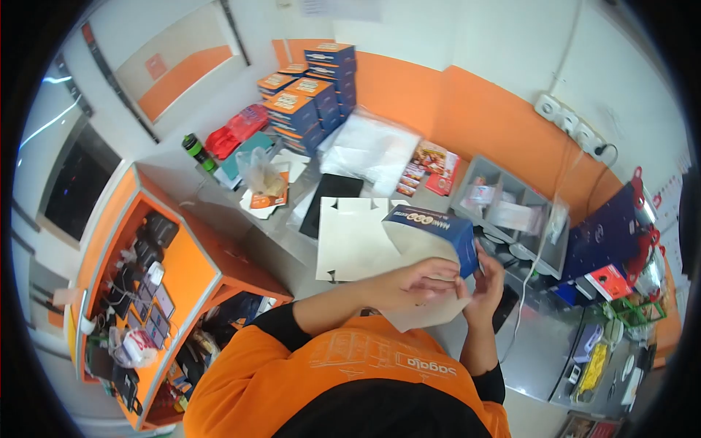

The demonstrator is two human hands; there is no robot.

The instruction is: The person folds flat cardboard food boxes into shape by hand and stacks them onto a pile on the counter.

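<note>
Two hands (485, 283) half-curled, seemingly touching blue box (435, 228).

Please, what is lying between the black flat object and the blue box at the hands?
In the head view, pale flat card lies between the black object and the blue box.

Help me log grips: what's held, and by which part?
The blue box, by its near right corner, in the right hand; left hand at its flap, grip unclear.

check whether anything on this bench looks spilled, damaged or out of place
Nothing looks plainly spilled or damaged. The white cable hangs loose across the grey tray and trails onto the bench, which looks untidy and might snag.
</note>
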